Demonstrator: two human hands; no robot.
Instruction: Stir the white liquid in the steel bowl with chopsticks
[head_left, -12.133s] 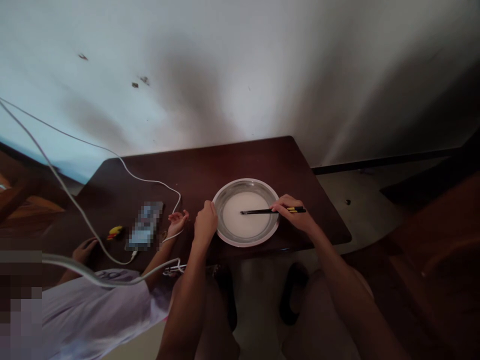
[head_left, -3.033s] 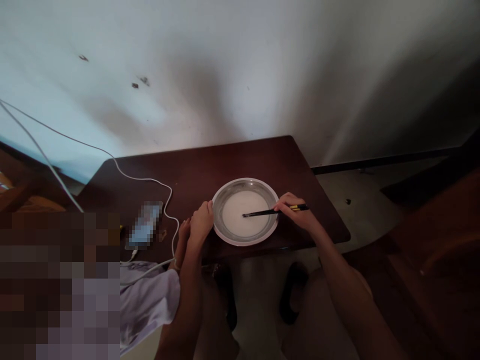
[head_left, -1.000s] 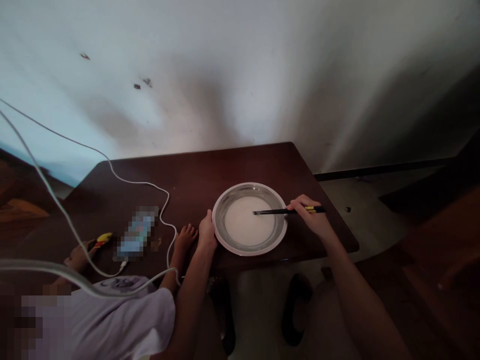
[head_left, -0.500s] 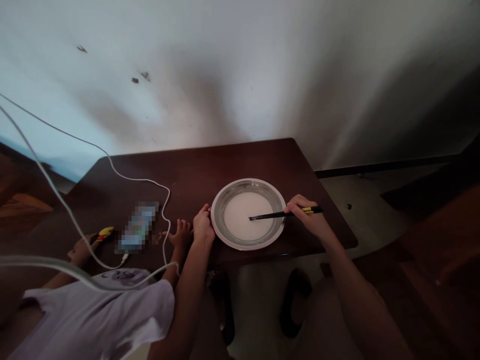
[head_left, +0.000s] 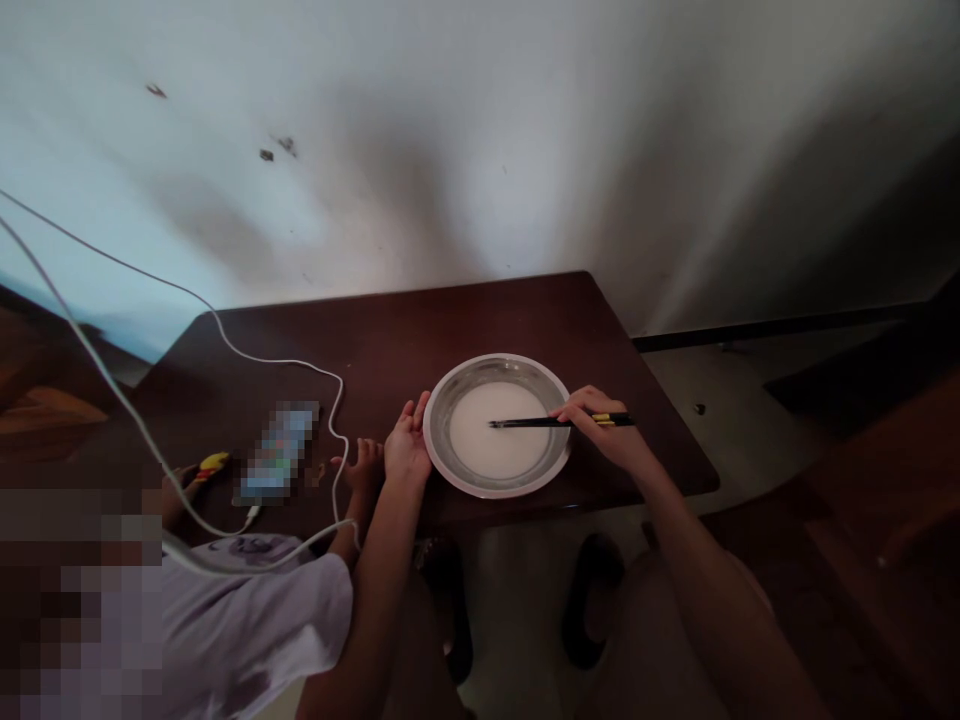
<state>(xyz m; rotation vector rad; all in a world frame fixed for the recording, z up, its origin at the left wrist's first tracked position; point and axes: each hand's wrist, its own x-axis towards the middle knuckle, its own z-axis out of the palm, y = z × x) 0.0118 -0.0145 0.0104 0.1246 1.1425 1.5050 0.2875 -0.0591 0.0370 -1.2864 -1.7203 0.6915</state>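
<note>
A round metal basin [head_left: 497, 482] with a pale rim stands near the front edge of the table, holding a milky white liquid [head_left: 487, 450]. My left hand [head_left: 407, 450] steadies the basin from its left side, palm against the wall and fingers reaching up along the rim; part of the grip is hidden. From the right, my right hand [head_left: 600, 428] is closed around black chopsticks [head_left: 525, 423] with gold bands. They lie almost level over the basin, their tips at the liquid's surface near its middle.
Left of the basin lies a blurred phone [head_left: 277, 455] on a white charging cable [head_left: 341, 400]. Another person's hand [head_left: 365, 462] rests beside my left forearm, and a yellow-and-red item [head_left: 213, 465] sits near their other hand. The dark table [head_left: 420, 325] meets a wall [head_left: 480, 150].
My right hand has moved the chopsticks slightly left and up, so the tips sit further left in the basin. My left hand's fingers have spread a little at the rim.
</note>
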